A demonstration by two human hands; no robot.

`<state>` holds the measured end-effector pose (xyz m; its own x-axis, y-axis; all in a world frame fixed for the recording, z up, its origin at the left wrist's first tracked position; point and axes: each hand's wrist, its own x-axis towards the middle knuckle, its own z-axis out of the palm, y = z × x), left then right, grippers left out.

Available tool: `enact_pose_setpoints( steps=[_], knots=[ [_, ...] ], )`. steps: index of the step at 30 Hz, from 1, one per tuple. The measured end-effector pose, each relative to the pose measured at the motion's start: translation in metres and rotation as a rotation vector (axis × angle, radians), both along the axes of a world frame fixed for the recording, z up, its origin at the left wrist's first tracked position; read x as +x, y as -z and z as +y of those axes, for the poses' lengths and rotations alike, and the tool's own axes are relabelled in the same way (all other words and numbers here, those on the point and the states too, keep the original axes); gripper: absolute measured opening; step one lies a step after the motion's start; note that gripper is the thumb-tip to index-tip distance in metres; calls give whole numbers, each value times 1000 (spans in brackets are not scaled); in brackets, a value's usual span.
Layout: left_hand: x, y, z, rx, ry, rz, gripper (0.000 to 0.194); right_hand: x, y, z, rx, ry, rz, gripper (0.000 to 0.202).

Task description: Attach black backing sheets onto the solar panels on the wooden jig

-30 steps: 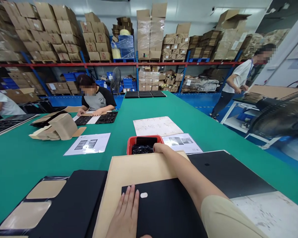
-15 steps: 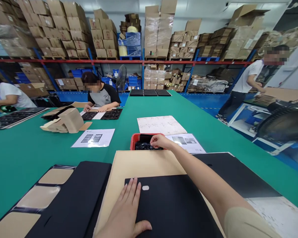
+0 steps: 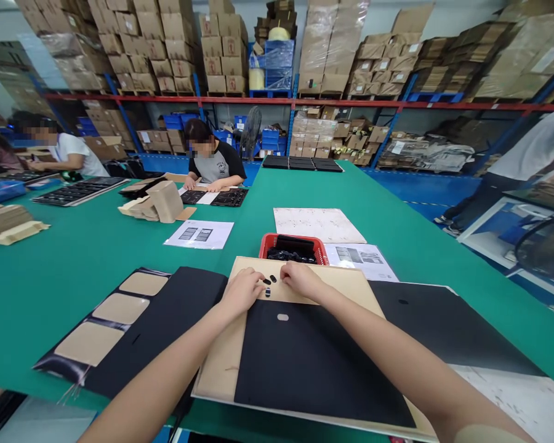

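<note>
A black sheet (image 3: 314,363) with a pale oval slot (image 3: 282,317) lies on a tan board (image 3: 221,357). Small black oval pieces (image 3: 273,279) rest on the board's bare strip beyond the sheet; one small piece (image 3: 268,292) has a shiny stripe. My left hand (image 3: 242,289) is closed, its fingertips at another black oval piece (image 3: 266,282). To its right, my right hand (image 3: 301,280) rests low over the board with fingers pinched; whatever is between them is hidden. Just behind the board stands a red basket (image 3: 322,251) of black pieces.
Left of the board lie a black folded sheet (image 3: 166,326) and a dark panel with tan rectangles (image 3: 90,344). Another black sheet (image 3: 415,320) is at right. Printed pages (image 3: 200,235) and a speckled white board (image 3: 318,224) lie farther off. A co-worker (image 3: 216,163) sits across the table.
My right hand has come back from the red basket to the tan board. My left hand has moved off the black sheet toward it. Small black pieces now show on the board.
</note>
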<state>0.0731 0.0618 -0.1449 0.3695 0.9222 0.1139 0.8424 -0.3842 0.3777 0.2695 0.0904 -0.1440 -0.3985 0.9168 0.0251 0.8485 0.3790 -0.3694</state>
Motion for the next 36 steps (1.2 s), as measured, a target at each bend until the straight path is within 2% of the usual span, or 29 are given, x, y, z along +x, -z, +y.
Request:
enact_pose_setpoints(
  steps=[6, 11, 16, 21, 28, 32, 36],
  knots=[
    [13, 6, 13, 0, -8, -19, 14, -3, -6, -22, 95, 64, -79, 15],
    [14, 9, 20, -22, -9, 13, 10, -32, -2, -42, 41, 92, -106, 18],
    [14, 12, 25, -21, 18, 53, 17, -45, 3, -41, 12, 153, -167, 18],
    [13, 11, 21, 37, 55, 65, 11, -24, -2, -36, 95, 146, -248, 24],
    [23, 4, 4, 109, 200, 101, 32, 3, -3, -41, 146, -82, -286, 25],
    [31, 0, -9, 127, 278, 141, 36, 20, -1, -30, 142, -18, -258, 32],
    [36, -1, -14, 123, 291, 193, 39, 26, 2, -28, 147, 27, -250, 33]
  ],
)
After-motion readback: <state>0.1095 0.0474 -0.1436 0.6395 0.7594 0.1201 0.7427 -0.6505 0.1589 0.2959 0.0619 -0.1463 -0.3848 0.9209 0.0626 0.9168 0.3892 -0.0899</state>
